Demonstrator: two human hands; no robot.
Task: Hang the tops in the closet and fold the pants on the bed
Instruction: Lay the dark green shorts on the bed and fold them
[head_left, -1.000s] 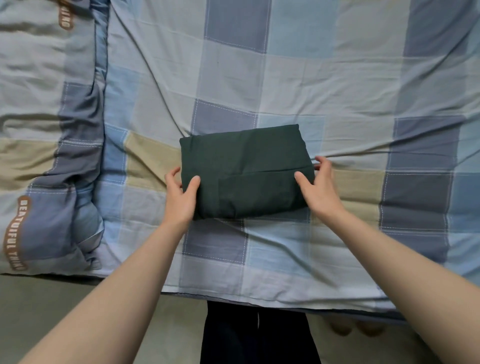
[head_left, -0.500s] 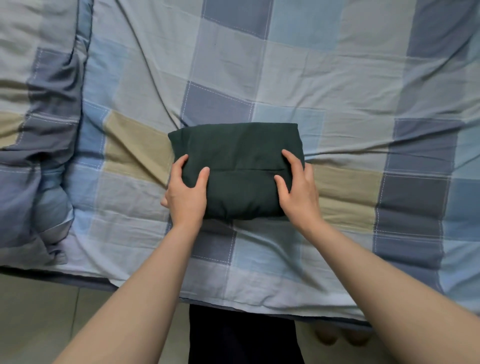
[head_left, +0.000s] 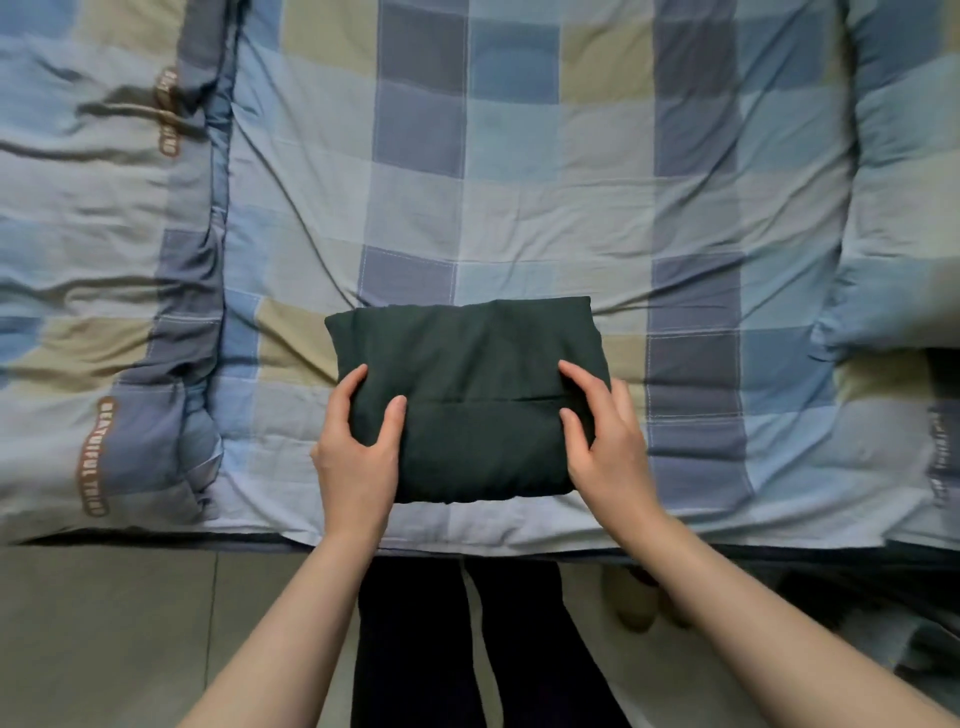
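Dark green folded pants (head_left: 467, 395) are lying near the bed (head_left: 519, 208) edge; I'm gripping both ends, left hand (head_left: 356, 452) and right hand (head_left: 605, 441) curled around them. Lifting unevenly risks the loose top flap unfolding.

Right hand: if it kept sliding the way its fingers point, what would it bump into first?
The right hand already grips the folded dark green pants, so it would push further across them. Its fingers point up and slightly left; beyond lies only the checked bedsheet, probably.
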